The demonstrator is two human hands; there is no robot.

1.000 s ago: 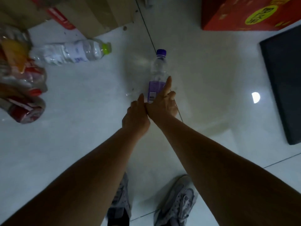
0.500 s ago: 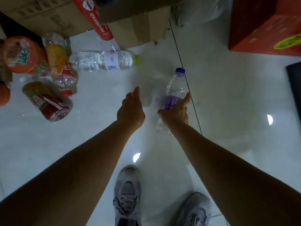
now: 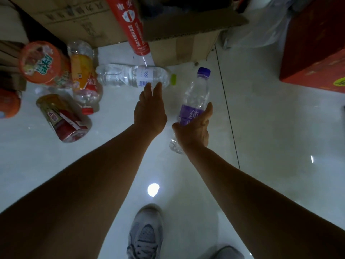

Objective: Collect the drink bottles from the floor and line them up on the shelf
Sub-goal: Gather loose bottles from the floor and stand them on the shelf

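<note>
The purple-capped bottle (image 3: 197, 92) is clear ribbed plastic with a purple label; the right hand (image 3: 194, 128) grips it round the label, thumb along one side, well in front of the cardboard box (image 3: 89, 21), cap pointing toward the box and base toward the person; how much liquid it holds cannot be told. The left hand (image 3: 149, 111) holds nothing, fingers straight and together, its tips at the near edge of the green-capped bottle (image 3: 130, 76); whether they touch it is unclear. That bottle is clear, dented and white-labelled, lying on its side on the glossy pale floor (image 3: 270, 128) just in front of the box. Left of it, also near the box front, lie three orange-tinted drink bottles: a red-capped bottle (image 3: 85, 85), a red-labelled bottle (image 3: 63, 118) and an orange-lidded bottle (image 3: 42, 63). A red printed tube (image 3: 130, 25) leans across the corrugated box, whose contents are too dark to tell. Compared with half a second ago, the left hand has reached closer to the green-capped bottle; the right hand keeps the same grip.
</note>
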